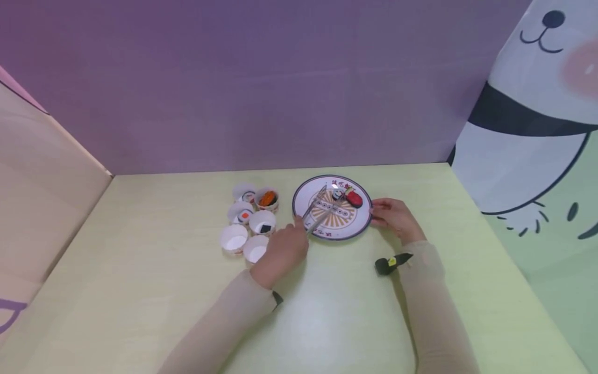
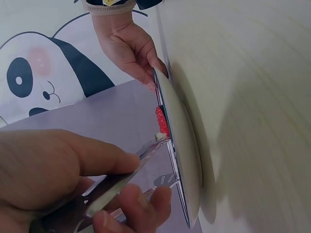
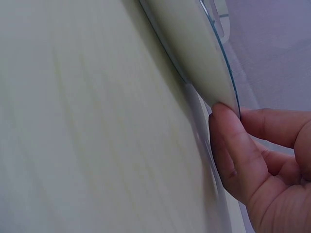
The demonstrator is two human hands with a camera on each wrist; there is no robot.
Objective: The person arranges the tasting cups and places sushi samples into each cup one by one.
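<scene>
My left hand (image 1: 286, 246) grips a pair of metal tongs (image 1: 318, 222) that reach over a round patterned plate (image 1: 359, 224). In the left wrist view, the upper arm of the tongs (image 2: 114, 191) ends close to a small pale piece beside a red-topped sushi piece (image 2: 162, 121); whether they touch is unclear. On the plate's far right part lie that red-topped piece (image 1: 353, 199) and a small black-and-white roll (image 1: 337, 195). My right hand (image 1: 394, 218) holds the plate's right rim, pinching it between thumb and fingers in the right wrist view.
Several white paper cups (image 1: 234, 238) stand grouped left of the plate, close to my left hand. One cup holds an orange-topped piece (image 1: 268, 198); others contain small rolls. A purple wall (image 1: 280, 104) rises behind the table's far edge.
</scene>
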